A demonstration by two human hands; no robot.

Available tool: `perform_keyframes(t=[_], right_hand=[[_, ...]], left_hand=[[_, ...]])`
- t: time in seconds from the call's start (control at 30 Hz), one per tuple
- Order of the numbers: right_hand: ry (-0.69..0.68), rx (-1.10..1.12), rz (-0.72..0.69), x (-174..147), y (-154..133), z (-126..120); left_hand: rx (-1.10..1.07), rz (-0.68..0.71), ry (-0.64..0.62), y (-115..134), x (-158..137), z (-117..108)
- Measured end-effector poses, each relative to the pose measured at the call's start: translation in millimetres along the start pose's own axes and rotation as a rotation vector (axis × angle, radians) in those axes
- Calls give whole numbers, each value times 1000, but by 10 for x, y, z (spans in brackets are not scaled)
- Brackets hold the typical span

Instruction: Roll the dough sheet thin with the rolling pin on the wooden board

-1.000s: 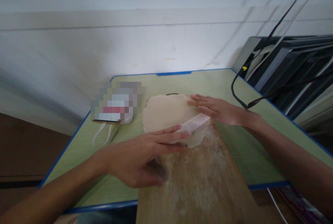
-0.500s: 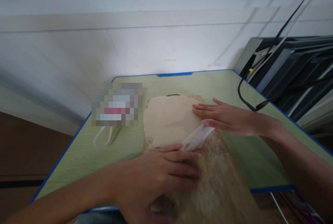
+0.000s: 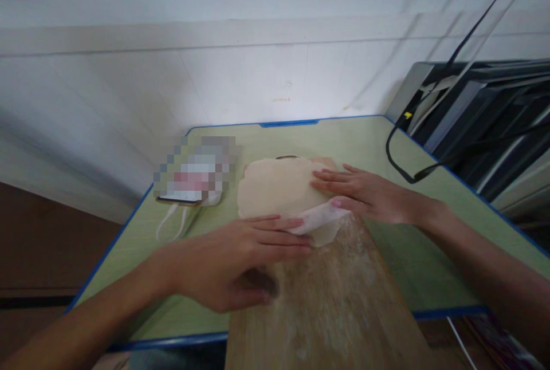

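Observation:
A flat sheet of dough (image 3: 275, 187) lies on the upper part of a floured wooden board (image 3: 330, 307). Along its near right edge runs a crumpled, thin white sheet (image 3: 320, 221), whose material I cannot make out. My left hand (image 3: 240, 252) is flat over the dough's near edge, fingers stretched out and thumb apart, fingertips at the white sheet's left end. At the dough's right edge, my right hand (image 3: 361, 189) lies with fingers extended on the dough and its thumb on the white sheet's right end. Neither hand is closed around anything.
A green table (image 3: 352, 135) with a blue rim stands against a white wall. Left of the board is a blurred-out phone (image 3: 180, 200) with a white strap (image 3: 167, 224). A black cable (image 3: 391, 152) hangs at the right, near dark stacked panels (image 3: 481, 101).
My left hand has moved up and away from me, drawing back from the lower board, which now shows more. My right hand has shifted slightly left. The white sheet appears bunched closer to the dough.

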State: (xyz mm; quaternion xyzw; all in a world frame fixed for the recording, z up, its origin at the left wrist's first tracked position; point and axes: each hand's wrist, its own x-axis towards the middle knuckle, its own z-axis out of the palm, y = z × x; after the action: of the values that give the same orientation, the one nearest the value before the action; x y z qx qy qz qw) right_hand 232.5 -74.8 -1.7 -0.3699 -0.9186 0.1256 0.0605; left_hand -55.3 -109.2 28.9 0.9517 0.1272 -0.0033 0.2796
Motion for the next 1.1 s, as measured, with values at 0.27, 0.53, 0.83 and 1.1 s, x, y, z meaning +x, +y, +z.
perform_keyframes(t=[0.27, 0.53, 0.83, 1.1], right_hand=[[75, -76, -46, 19, 11, 28], [153, -215, -2, 14, -55, 58], [326, -277, -7, 72, -349, 202], [399, -255, 54, 233, -575, 322]], left_hand=[[46, -13, 58, -89, -21, -10], [263, -182, 116, -159, -29, 37], [664, -366, 245, -75, 89, 268], [878, -436, 293, 25, 454, 368]])
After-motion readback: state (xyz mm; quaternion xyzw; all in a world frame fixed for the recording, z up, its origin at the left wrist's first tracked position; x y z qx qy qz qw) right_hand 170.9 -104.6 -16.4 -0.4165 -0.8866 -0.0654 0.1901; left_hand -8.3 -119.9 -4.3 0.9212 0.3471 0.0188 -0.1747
